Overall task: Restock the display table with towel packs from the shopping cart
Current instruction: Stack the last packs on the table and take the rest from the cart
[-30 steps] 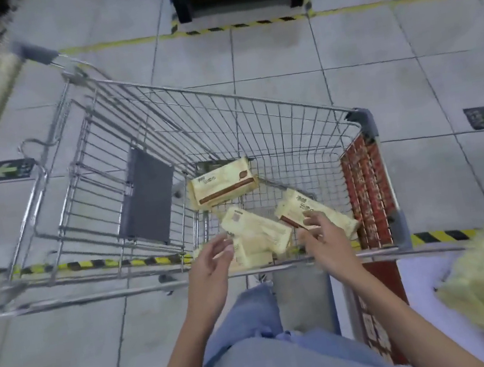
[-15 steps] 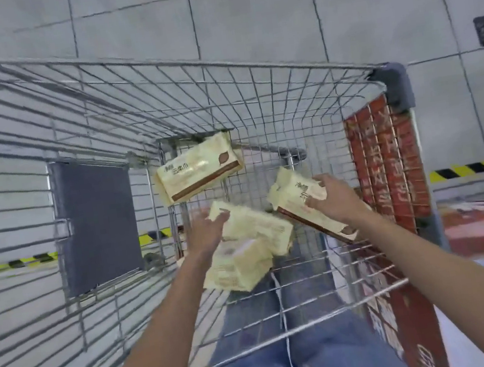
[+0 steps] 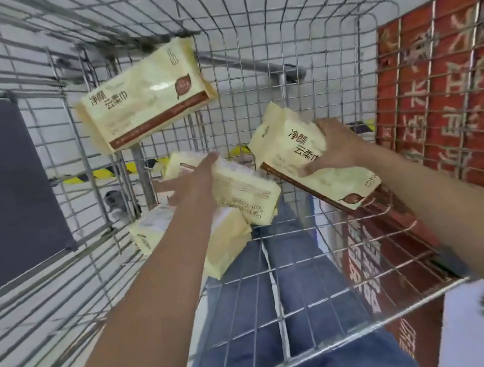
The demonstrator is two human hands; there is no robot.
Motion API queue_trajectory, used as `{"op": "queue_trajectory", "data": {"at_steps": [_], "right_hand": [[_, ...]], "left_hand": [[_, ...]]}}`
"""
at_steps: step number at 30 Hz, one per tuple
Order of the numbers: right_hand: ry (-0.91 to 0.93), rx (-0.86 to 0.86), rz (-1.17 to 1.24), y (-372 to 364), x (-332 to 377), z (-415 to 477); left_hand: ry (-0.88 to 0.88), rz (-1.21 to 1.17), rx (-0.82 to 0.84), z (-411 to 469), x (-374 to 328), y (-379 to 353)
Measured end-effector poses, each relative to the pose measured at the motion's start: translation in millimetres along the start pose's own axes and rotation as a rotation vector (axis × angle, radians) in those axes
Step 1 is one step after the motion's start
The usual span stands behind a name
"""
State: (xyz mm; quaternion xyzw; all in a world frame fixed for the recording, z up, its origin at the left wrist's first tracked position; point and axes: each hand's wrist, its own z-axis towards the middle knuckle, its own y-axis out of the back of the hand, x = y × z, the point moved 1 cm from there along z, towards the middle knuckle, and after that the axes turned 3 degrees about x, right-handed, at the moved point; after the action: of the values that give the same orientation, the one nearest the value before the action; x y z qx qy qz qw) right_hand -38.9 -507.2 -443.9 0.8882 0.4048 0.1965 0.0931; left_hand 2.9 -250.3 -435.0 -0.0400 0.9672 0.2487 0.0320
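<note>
Left of the right hand [image 3: 335,148], which now grips a newly raised towel pack [image 3: 335,185] (ready for transfer), the left hand [image 3: 193,180] rests flat-fingered on a second pack [image 3: 245,192].

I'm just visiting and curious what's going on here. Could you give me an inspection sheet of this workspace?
Surface: wire shopping cart, seen from above.
Job's things: far pack near the far wall; held pack, tilted; middle pack lying on a lower pack.
Clutter: dark panel on the left wall; red sign on the right wall.
Hands: right hand grips the held pack; left hand rests straight-fingered on the middle pack.
Cables: nothing seen.
Surroundings: tiled floor; yellow-black tape.
</note>
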Motion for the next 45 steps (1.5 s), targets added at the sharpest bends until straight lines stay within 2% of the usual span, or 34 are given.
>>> {"op": "queue_trajectory", "data": {"at_steps": [4, 6, 12, 18, 22, 28, 36, 41, 45], "right_hand": [[0.007, -0.018, -0.014, -2, 0, 3], [0.004, -0.054, 0.000, -5, 1, 0], [0.045, -0.181, 0.008, -10, 7, -17], [0.069, -0.346, 0.160, 13, 12, -46], [0.073, -0.405, 0.336, 33, 15, -70], [0.095, -0.504, 0.464, 47, 24, -113], [0.212, -0.684, 0.688, 52, 41, -205], [0.295, -0.860, 0.799, 43, 56, -277], [0.308, -1.065, 0.772, 26, 69, -331]], "left_hand": [[-0.008, 0.075, -0.075, 9, -4, -8], [0.034, -0.038, -0.106, 8, -6, -8], [-0.075, -0.080, -0.152, -23, -7, -5], [-0.223, -0.184, -0.047, -64, -3, 3], [-0.247, -0.232, -0.023, -94, -7, 15], [-0.321, -0.294, 0.016, -138, -18, 49], [-0.382, -0.335, 0.135, -179, -11, 105], [-0.410, -0.333, 0.299, -192, -10, 140], [-0.456, -0.288, 0.462, -210, -21, 159]]}}
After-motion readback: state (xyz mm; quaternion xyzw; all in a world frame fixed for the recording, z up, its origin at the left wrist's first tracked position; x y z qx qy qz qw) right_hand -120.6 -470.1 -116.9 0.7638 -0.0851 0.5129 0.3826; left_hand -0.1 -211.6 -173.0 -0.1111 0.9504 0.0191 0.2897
